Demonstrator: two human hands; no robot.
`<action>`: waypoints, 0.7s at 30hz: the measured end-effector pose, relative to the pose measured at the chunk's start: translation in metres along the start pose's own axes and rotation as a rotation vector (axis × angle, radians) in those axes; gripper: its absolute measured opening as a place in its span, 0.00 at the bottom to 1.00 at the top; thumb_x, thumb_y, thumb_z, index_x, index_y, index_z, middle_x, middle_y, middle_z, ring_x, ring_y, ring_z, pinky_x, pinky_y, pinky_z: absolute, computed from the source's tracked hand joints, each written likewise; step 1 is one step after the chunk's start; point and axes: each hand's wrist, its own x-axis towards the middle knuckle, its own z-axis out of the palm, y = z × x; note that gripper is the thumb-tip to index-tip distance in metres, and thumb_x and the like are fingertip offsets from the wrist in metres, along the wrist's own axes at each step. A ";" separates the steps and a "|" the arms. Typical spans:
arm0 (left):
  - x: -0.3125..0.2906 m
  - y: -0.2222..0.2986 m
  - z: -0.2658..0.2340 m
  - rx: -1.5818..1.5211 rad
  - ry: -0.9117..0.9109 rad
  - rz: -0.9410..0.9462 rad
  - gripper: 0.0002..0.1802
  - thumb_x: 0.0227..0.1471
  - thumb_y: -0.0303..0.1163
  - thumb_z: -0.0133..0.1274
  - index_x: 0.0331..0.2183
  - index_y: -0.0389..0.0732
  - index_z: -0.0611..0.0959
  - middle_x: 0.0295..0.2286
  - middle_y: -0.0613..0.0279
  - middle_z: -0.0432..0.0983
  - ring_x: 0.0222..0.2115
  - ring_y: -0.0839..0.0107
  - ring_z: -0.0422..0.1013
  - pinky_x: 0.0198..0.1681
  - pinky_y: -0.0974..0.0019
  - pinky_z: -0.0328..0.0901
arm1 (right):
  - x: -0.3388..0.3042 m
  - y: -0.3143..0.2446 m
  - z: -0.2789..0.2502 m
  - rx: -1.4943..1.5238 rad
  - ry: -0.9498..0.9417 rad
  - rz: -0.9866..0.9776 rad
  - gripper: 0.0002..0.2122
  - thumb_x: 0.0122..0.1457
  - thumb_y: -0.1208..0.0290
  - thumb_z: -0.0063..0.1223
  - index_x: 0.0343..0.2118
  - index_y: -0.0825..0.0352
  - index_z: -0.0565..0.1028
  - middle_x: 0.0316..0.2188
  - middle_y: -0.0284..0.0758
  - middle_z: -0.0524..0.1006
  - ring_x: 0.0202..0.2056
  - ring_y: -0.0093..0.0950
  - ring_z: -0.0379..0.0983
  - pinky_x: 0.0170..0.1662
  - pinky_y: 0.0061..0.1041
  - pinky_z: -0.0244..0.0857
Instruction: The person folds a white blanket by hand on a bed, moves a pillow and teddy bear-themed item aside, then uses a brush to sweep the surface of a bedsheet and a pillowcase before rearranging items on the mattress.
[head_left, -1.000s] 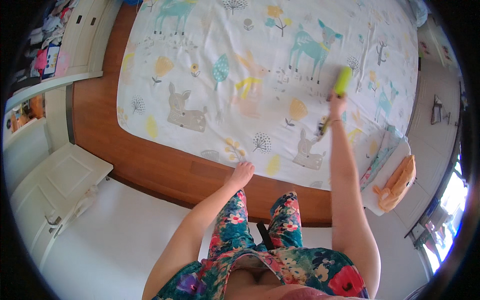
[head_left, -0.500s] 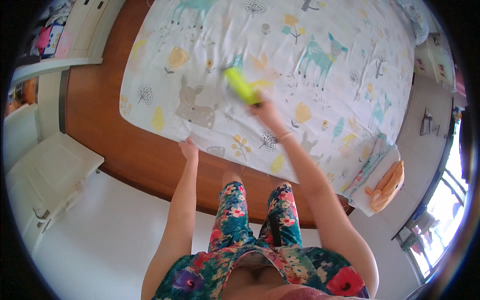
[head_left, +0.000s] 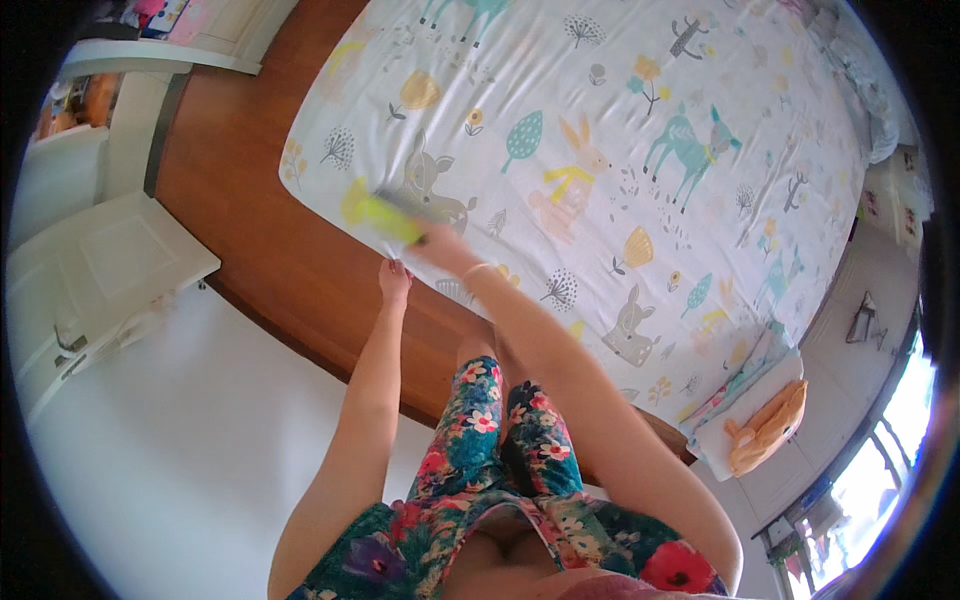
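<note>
My right hand (head_left: pixel 446 250) is closed round the handle of a lime-green bed brush (head_left: pixel 388 216), which is blurred by motion. The brush is low over the sheet at the near left part of the bed, beside a printed grey deer; a grey blur along its side may be bristles. At the mattress's near edge, my left hand (head_left: pixel 396 282) pinches the border of the white fitted sheet (head_left: pixel 560 100), patterned with animals and plants. Shallow creases run across the cloth.
Brown wooden bed frame (head_left: pixel 240 200) shows along the left and near sides. A pillow with an orange plush toy (head_left: pixel 768 428) lies at the right corner. An open white door (head_left: pixel 110 270) stands left, cabinets (head_left: pixel 215 30) far left, a bright window (head_left: pixel 870 480) right.
My right hand has swept the brush left and nearer, toward the bed's edge and my left hand. The left hand keeps hold of the sheet border. The view has shifted slightly left.
</note>
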 end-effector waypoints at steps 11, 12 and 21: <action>0.113 0.057 -0.143 -0.420 0.015 -0.390 0.11 0.53 0.36 0.41 0.37 0.43 0.64 0.25 0.63 0.66 0.21 0.73 0.65 0.24 0.68 0.66 | -0.077 0.115 -0.191 0.159 0.741 0.235 0.11 0.50 0.69 0.52 0.35 0.68 0.70 0.21 0.35 0.74 0.24 0.24 0.71 0.27 0.27 0.64; 0.139 0.059 -0.167 -0.411 0.029 -0.392 0.11 0.53 0.36 0.41 0.37 0.43 0.64 0.25 0.63 0.66 0.21 0.73 0.65 0.24 0.68 0.66 | -0.085 0.111 -0.205 -0.022 0.876 0.247 0.13 0.49 0.68 0.53 0.35 0.70 0.70 0.21 0.35 0.74 0.24 0.24 0.70 0.27 0.26 0.63; 0.347 0.120 -0.149 -0.626 -0.173 -0.894 0.25 0.47 0.52 0.47 0.37 0.40 0.69 0.30 0.60 0.67 0.34 0.65 0.64 0.37 0.56 0.60 | 0.079 0.068 -0.121 -0.159 0.824 0.642 0.14 0.49 0.60 0.50 0.34 0.65 0.70 0.24 0.40 0.74 0.25 0.31 0.70 0.28 0.31 0.62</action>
